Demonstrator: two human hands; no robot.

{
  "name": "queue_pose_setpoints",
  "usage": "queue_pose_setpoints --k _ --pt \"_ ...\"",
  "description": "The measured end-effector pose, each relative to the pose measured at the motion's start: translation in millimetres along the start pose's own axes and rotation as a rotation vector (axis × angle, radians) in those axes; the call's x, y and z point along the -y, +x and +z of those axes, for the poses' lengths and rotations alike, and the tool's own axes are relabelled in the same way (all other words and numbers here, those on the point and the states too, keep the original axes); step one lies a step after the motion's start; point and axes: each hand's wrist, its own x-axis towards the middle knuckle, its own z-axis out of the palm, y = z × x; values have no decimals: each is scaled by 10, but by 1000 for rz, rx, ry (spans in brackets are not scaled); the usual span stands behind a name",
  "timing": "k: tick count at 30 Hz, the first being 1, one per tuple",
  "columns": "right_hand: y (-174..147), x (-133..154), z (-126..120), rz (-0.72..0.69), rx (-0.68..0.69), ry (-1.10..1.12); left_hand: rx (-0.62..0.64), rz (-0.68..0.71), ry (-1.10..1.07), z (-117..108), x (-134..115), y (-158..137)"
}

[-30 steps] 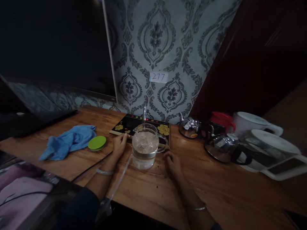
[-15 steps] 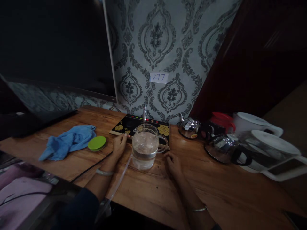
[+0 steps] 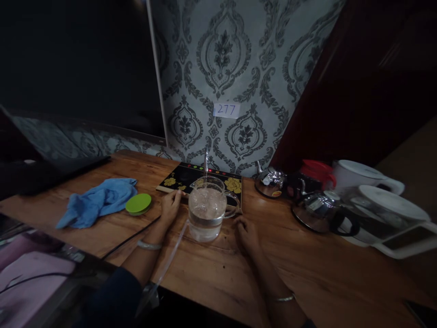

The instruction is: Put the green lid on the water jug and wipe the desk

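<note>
A clear glass pitcher (image 3: 206, 223) stands on the wooden table between my hands, well filled with water whose surface is bubbly. A thin metal spout (image 3: 206, 161) rises above its mouth from a black panel (image 3: 180, 175) with gold flowers and a row of small lights. My left hand (image 3: 170, 205) rests with curled fingers at the panel's front edge, left of the pitcher and apart from it. On the other side, my right hand (image 3: 246, 233) lies loosely closed just below the pitcher's handle (image 3: 233, 205), holding nothing I can see.
At left lie a blue cloth (image 3: 99, 202) and a green round lid (image 3: 138, 203). Two metal kettles (image 3: 270, 182), a red-topped pitcher (image 3: 317, 173) and white-lidded pitchers (image 3: 392, 205) crowd the right. A dark cable (image 3: 131, 237) and a clear tube (image 3: 172, 253) cross the table.
The water in the pitcher looks slightly higher. Both hands and the pitcher keep their places; the view has shifted only slightly.
</note>
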Motion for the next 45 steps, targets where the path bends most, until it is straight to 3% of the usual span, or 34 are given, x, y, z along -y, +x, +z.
queue_pose_setpoints --k 8,13,17,22,25,33,45 --pt "6 25 -7 -10 3 -13 -17 99 90 -2 -46 -27" --pt "-7 36 -6 -11 4 -5 -39 222 224 -37 -102 252" --pt "-17 38 -5 8 11 -13 110 237 436 -9 -129 722" --pt "-28 43 0 12 7 -5 382 247 731 182 -134 1223" --pt "-37 47 -7 17 11 -5 442 191 838 306 -77 1421" --pt "-56 43 -26 42 34 -5 481 171 884 494 138 1711" --pt "-76 50 -35 58 35 -30 543 204 889 634 227 1810"
